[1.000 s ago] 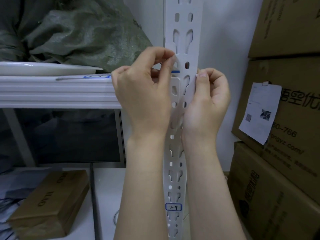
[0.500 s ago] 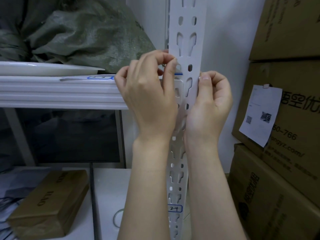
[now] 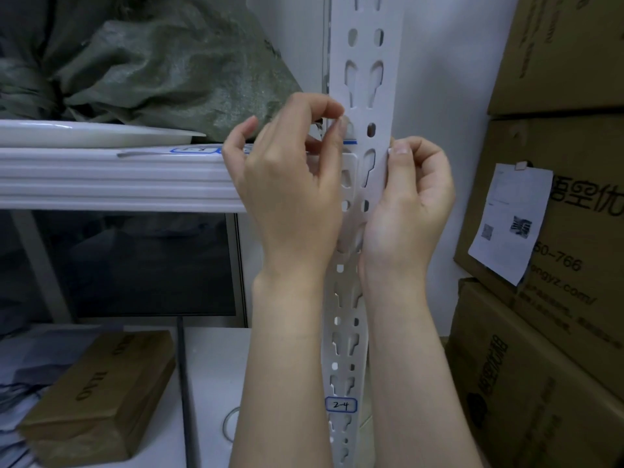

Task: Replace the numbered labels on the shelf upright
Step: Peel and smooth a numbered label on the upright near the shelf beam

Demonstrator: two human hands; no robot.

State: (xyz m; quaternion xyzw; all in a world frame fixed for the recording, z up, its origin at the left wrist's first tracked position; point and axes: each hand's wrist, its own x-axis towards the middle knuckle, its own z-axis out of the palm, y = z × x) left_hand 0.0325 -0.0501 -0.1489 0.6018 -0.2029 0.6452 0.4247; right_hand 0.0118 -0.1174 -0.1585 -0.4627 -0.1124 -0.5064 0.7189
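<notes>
Storeroom shelf (image 3: 118,177), left hand (image 3: 287,197) pinching blue-edged label (image 3: 350,142) on upright (image 3: 368,45) — right hand (image 3: 412,204) gripping its edge

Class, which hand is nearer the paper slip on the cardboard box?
Right. The right hand holds the upright, left of the slip; the left hand lies farther left.
</notes>
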